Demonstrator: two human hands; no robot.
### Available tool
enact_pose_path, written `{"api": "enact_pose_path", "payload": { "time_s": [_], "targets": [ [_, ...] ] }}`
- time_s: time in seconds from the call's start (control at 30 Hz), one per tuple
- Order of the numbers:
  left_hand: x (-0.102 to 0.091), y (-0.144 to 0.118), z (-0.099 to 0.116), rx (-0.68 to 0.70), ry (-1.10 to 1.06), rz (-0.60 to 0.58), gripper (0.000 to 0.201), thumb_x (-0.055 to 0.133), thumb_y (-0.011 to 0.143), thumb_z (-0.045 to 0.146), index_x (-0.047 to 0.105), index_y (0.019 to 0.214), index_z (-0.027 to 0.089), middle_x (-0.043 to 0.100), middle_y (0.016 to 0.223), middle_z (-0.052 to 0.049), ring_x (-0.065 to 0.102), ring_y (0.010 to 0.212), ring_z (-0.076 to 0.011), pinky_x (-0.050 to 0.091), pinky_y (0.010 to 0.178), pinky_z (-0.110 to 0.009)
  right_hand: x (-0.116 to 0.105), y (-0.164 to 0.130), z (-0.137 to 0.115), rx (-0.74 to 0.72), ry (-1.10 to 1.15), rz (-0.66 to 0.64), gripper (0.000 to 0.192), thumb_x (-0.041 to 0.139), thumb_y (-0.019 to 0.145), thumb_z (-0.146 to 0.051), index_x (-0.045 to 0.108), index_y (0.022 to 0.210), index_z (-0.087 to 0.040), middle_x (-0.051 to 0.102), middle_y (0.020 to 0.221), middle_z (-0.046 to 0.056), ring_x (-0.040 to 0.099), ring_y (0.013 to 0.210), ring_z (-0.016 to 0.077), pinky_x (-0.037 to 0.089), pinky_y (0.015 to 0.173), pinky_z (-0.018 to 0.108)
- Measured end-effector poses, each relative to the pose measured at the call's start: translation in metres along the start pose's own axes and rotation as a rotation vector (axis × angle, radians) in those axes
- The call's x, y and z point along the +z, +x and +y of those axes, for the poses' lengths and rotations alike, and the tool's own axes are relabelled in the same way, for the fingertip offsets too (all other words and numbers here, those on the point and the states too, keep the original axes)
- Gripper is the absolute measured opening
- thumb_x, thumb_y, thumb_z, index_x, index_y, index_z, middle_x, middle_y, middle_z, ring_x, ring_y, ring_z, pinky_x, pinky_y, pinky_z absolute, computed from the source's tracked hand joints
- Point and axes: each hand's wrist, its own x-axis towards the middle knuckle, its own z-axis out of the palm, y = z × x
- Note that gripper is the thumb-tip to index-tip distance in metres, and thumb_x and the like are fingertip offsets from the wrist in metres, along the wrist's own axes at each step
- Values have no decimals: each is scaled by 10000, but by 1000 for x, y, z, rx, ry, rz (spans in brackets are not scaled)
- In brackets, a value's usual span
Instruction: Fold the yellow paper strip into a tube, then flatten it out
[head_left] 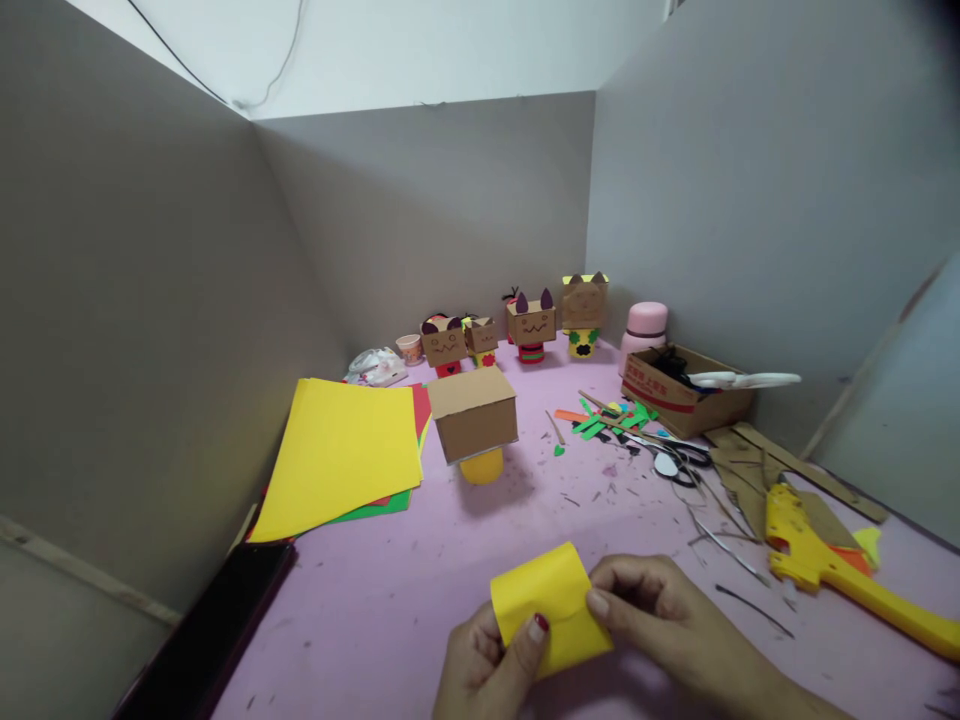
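Low over the front of the table, a piece of yellow paper (559,590) is bent into a short tube, with a seam across its near face. My left hand (491,665) grips its left side, thumb pressed on the front and fingers behind or inside. At the right end, my right hand (652,610) pinches the paper's edge between thumb and fingers. Beyond them stands a plain cardboard box (474,415) set on a yellow rounded base (482,467).
Yellow sheets (345,450) lie at left above a dark phone-like slab (210,630). Several cardboard animal figures (532,322) line the back. At right are a yellow glue gun (795,540), scissors (679,460), paper scraps (611,420), a pink bottle (645,325) and a carton (675,395).
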Motion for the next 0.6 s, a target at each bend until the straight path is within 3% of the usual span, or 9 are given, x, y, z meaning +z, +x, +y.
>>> {"api": "enact_pose_path", "payload": {
  "time_s": [0.17,0.27,0.4,0.6],
  "targets": [
    [-5,4,1,-78,-41,29,308,709,687,358,729,906,143,735,814,-112,656,797,-240,459,845,-385,1,0,2,-27,-58,38,339,569,786,-473,612,729,-141,537,676,4,476,660,133,371,612,249],
    [-4,5,4,-55,-41,-2,283,672,724,368,730,911,164,730,754,-86,647,760,-213,456,832,-353,-1,1,2,-33,-75,59,345,559,787,-482,599,714,-148,547,682,12,478,656,140,372,608,257],
    [-2,0,11,48,96,-14,269,606,771,402,735,887,197,704,712,-42,614,732,-180,451,775,-286,-3,3,0,-57,-113,90,362,547,784,-500,608,705,-152,545,661,11,484,658,148,373,610,262],
    [-14,-6,2,381,617,158,225,590,785,368,725,725,198,637,651,-22,534,599,-127,389,557,-207,-5,2,1,-50,-156,77,375,538,785,-518,644,738,-162,540,625,-9,456,505,93,345,490,222]
  ]
}}
